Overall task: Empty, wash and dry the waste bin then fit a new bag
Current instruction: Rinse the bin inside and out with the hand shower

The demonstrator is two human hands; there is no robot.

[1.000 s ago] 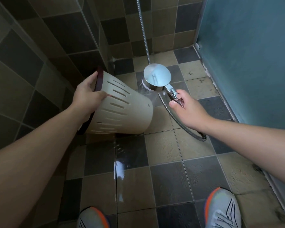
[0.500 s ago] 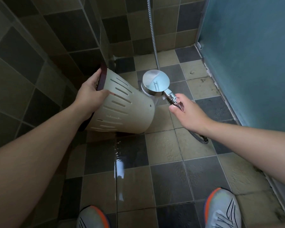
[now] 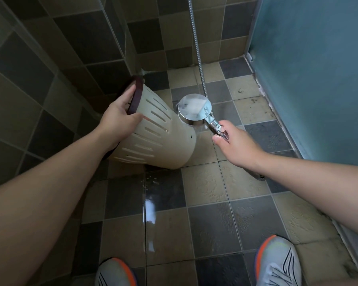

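Observation:
A cream waste bin (image 3: 165, 141) with slotted sides and a dark brown rim is tilted on its side, mouth towards the left wall, base towards the right. My left hand (image 3: 118, 120) grips its rim, fingers over the brown ring. My right hand (image 3: 234, 143) holds the handle of a chrome shower head (image 3: 194, 109), whose face points down beside the bin's base. A metal hose (image 3: 196, 48) runs up from it. The bin's inside is hidden.
Tiled walls stand close on the left and behind, and a blue panel (image 3: 318, 69) closes the right side. A wet streak (image 3: 150, 209) shines on the floor tiles below the bin. My two shoes (image 3: 277, 263) are at the bottom edge.
The view has shifted a little. The shower head stays beside the bin's base, and my left hand's grip on the rim is unchanged.

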